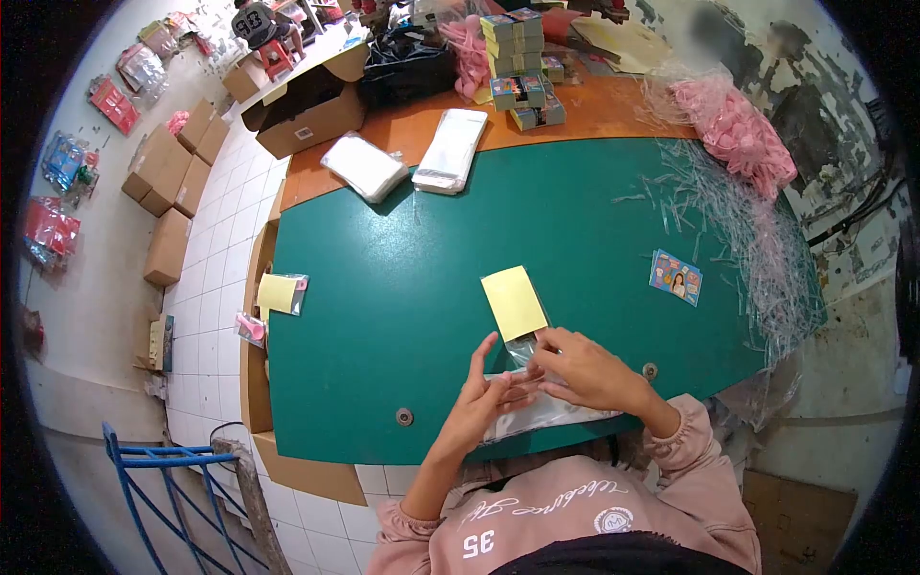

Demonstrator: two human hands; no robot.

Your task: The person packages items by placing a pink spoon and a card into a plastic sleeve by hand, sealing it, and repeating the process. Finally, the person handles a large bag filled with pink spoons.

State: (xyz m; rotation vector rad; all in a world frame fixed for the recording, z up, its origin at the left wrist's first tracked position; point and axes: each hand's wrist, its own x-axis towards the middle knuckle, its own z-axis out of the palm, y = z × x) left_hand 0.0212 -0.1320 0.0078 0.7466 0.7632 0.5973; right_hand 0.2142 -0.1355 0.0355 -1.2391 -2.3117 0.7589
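Closest to the person, the left hand (pixel 487 385) lies open with its fingers stretched out, its tips resting on a flat pile of bags (pixel 561 414) at the near edge of the green desk (pixel 402 287). The right hand (pixel 586 369) is curled, its fingertips pinched on the mouth of a clear bag (pixel 522 347). A yellow card (pixel 515 302) sticks out of this bag, pointing away from the person. The bag looks thin, limp and slippery, so it probably needs holding at the mouth edges, one layer at a time. The card seems light and stiff enough to push by its rear edge, though it may crease if bent. Farther right lies a small picture card (pixel 676 276), beside a drift of clear plastic strips (pixel 743 225). At the desk's left edge sits another bagged yellow card (pixel 281 292). Beyond are two bundles of clear bags (pixel 450 149), stacked small boxes (pixel 522 67), a heap of pink items (pixel 738 129) and an open cardboard box (pixel 307 110).
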